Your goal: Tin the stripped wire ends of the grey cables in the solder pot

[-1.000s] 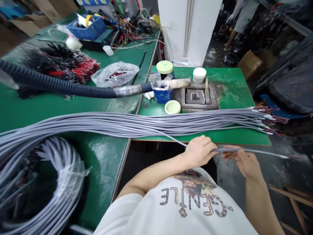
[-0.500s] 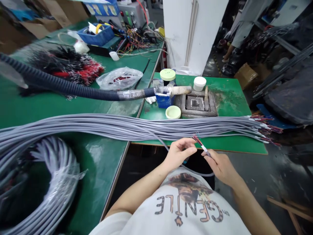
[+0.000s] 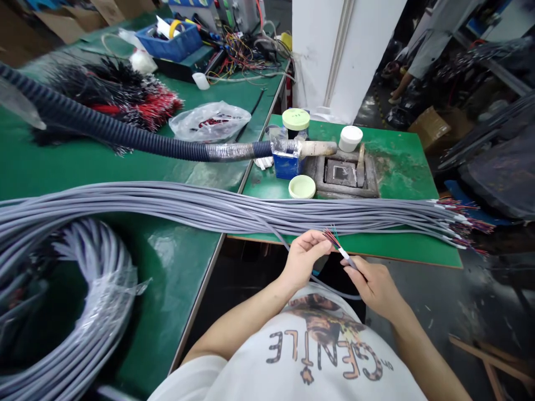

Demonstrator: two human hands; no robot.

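Green bench (image 3: 401,245) behind, left hand (image 3: 303,259) and right hand (image 3: 371,287) half-hide a cable's (image 3: 334,291) wires (image 3: 331,238).

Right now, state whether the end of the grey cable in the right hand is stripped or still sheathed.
Stripped: thin coloured wires fan out beyond the grey sheath, past a white band.
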